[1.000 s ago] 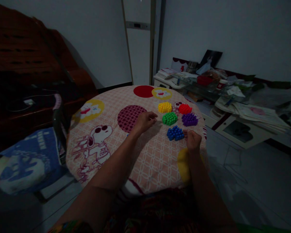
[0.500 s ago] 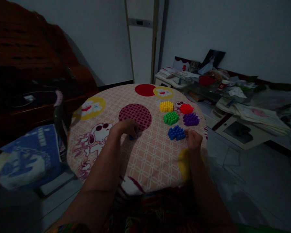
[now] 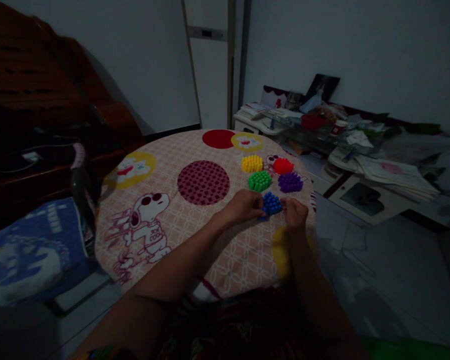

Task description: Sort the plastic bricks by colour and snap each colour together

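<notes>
A cluster of small round-topped blue pieces point(image 3: 272, 203) stands on the table between my two hands. At its left edge is my left hand point(image 3: 245, 206), its fingers closed over a small blue piece point(image 3: 263, 217), partly hidden by the fingertips. My right hand point(image 3: 296, 215) is curled at the right edge of the cluster, thumb and finger close to the blue pieces; whatever it may hold is hidden. Behind are similar clusters of green pieces point(image 3: 260, 181), purple pieces point(image 3: 290, 182), yellow pieces point(image 3: 252, 163) and red pieces point(image 3: 283, 166).
A patterned cloth point(image 3: 189, 230) covers the round table. To the right, a low cabinet point(image 3: 375, 192) carries papers, bags and a red bowl point(image 3: 312, 121). A wooden bench point(image 3: 30, 65) and a blue printed bag point(image 3: 37, 245) are at the left.
My left hand has moved right, from the dark red circle to the blue cluster, with a blue piece in its fingers. My right hand stays beside the cluster. The view has shifted slightly.
</notes>
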Tool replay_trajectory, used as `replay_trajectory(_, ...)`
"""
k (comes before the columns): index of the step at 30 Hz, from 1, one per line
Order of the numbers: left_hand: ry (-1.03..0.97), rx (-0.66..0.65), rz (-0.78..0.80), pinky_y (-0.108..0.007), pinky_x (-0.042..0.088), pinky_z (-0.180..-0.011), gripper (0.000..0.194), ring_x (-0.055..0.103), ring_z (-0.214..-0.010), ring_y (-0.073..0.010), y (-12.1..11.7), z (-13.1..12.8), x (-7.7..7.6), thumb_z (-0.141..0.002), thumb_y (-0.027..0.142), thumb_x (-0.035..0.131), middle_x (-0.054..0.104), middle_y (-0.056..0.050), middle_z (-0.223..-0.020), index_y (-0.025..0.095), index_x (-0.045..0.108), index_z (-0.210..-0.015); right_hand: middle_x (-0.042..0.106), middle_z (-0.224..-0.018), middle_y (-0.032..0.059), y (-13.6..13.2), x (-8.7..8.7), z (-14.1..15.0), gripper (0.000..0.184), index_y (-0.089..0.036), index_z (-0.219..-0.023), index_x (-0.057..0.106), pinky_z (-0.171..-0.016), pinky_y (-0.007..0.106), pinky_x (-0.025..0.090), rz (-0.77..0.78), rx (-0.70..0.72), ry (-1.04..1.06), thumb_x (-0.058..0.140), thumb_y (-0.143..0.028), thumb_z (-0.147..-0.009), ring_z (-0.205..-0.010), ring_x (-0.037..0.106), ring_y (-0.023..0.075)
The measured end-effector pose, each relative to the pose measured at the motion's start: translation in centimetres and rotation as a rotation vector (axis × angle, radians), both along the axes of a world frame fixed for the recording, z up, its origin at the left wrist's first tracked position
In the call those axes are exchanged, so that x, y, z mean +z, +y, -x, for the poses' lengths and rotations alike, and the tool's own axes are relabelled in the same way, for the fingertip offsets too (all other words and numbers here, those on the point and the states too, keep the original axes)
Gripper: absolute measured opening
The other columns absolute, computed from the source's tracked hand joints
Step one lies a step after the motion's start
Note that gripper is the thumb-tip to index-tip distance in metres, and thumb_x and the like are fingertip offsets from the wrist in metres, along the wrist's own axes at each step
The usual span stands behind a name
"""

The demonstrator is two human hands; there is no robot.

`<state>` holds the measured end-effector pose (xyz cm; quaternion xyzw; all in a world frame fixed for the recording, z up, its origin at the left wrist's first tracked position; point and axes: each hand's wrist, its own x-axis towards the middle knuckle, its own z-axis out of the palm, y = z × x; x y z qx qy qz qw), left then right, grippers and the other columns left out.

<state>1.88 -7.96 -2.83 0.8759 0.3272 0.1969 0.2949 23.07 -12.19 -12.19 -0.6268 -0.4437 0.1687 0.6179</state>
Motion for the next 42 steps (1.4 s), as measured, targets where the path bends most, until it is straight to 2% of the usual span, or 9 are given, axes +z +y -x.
replay_trajectory(4, 0.097, 0.080, -0.147, -0.028, 0.044, -0.068, 0.016, 0.065, -0.076, -0.0206, -1.4, -2.2, -1.7, -0.078, 0.030, 0.073, 0.069, -0.004, -0.078, 0.017, 0.066, -0.084, 0.071, -0.074, 0.0061, -0.1, 0.3, 0.0, 0.048, -0.015, -0.080, 0.072, -0.063, 0.031, 0.048, 0.021, 0.004, -0.033, 0.048, -0.056, -0.089, -0.066, 0.063, 0.0179)
replay_trajectory(11, 0.111, 0.092, -0.261, -0.033, 0.047, -0.076, 0.024, 0.066, -0.090, -0.0241, -2.1, -2.4, -3.2, -0.085, 0.032, 0.065, 0.069, -0.007, -0.099, 0.020, 0.059, -0.105, 0.072, -0.077, 0.0072, -0.2, 0.2, 0.1, 0.051, -0.015, -0.083, 0.073, -0.063, 0.031, 0.049, 0.024, -0.003, -0.030, 0.047, -0.059, -0.089, -0.070, 0.064, 0.0192)
replay_trajectory(17, 0.063, 0.163, -0.342, -0.040, 0.051, -0.086, 0.063, 0.058, -0.113, -0.0303, -2.0, -1.9, -3.0, -0.074, 0.052, 0.077, 0.060, -0.011, -0.122, 0.022, 0.052, -0.123, 0.074, -0.078, 0.0079, 0.1, -0.1, -0.2, 0.053, -0.014, -0.084, 0.073, -0.065, 0.032, 0.050, 0.051, -0.022, -0.024, 0.048, -0.060, -0.088, -0.069, 0.066, 0.0201)
replay_trajectory(22, -0.056, -0.014, -0.475, -0.051, 0.040, -0.109, 0.079, 0.044, -0.133, -0.0351, -1.2, -2.3, -4.7, -0.075, 0.051, 0.077, 0.046, -0.018, -0.144, 0.022, 0.044, -0.140, 0.073, -0.076, 0.0068, -0.2, 0.0, 0.5, 0.051, -0.015, -0.084, 0.073, -0.064, 0.030, 0.049, 0.054, -0.007, -0.030, 0.046, -0.058, -0.089, -0.068, 0.064, 0.0187)
replay_trajectory(26, -0.009, -0.119, -0.558, -0.053, 0.032, -0.115, 0.075, 0.038, -0.138, -0.0356, -1.4, -3.9, -5.5, -0.078, 0.046, 0.076, 0.044, -0.020, -0.147, 0.020, 0.046, -0.141, 0.072, -0.078, 0.0070, -0.2, 0.5, -0.3, 0.046, -0.016, -0.085, 0.072, -0.071, 0.033, 0.049, -0.002, -0.169, -0.132, 0.045, -0.053, -0.090, -0.071, 0.064, 0.0199)
replay_trajectory(29, 0.080, -0.127, -0.616, -0.058, 0.027, -0.116, 0.062, 0.036, -0.138, -0.0358, -1.6, -5.3, -5.1, -0.081, 0.039, 0.073, 0.045, -0.017, -0.146, 0.022, 0.050, -0.137, 0.074, -0.093, 0.0114, 1.2, 1.7, -3.1, 0.042, -0.016, -0.094, 0.073, -0.082, 0.037, 0.049, -0.076, -0.363, -0.185, 0.049, -0.050, -0.085, -0.086, 0.065, 0.0240)
replay_trajectory(32, 0.162, -0.130, -0.649, -0.058, 0.027, -0.114, 0.043, 0.040, -0.134, -0.0338, -1.2, -6.3, -4.7, -0.086, 0.036, 0.068, 0.050, -0.014, -0.141, 0.023, 0.058, -0.126, 0.074, -0.101, 0.0126, 4.1, 3.0, -6.7, 0.043, -0.016, -0.102, 0.072, -0.088, 0.040, 0.048, -0.029, -0.418, -0.166, 0.051, -0.046, -0.079, -0.094, 0.064, 0.0261)
replay_trajectory(36, 0.196, -0.062, -0.624, -0.052, 0.035, -0.109, 0.032, 0.048, -0.123, -0.0312, 0.1, -5.9, -4.5, -0.087, 0.038, 0.065, 0.057, -0.012, -0.129, 0.022, 0.062, -0.115, 0.075, -0.094, 0.0090, 8.3, 3.9, -7.8, 0.035, -0.019, -0.096, 0.074, -0.090, 0.040, 0.048, 0.135, -0.260, -0.236, 0.059, -0.043, -0.075, -0.093, 0.065, 0.0250)
replay_trajectory(42, 0.118, 0.192, -0.524, -0.046, 0.044, -0.101, 0.027, 0.054, -0.117, -0.0297, 2.9, 0.0, -4.6, -0.087, 0.028, 0.060, 0.059, -0.013, -0.124, 0.021, 0.063, -0.113, 0.074, -0.099, 0.0067, 11.1, 3.3, -0.3, 0.033, -0.024, -0.101, 0.074, -0.092, 0.041, 0.049, 0.162, 0.017, -0.376, 0.069, -0.043, -0.075, -0.096, 0.066, 0.0247)
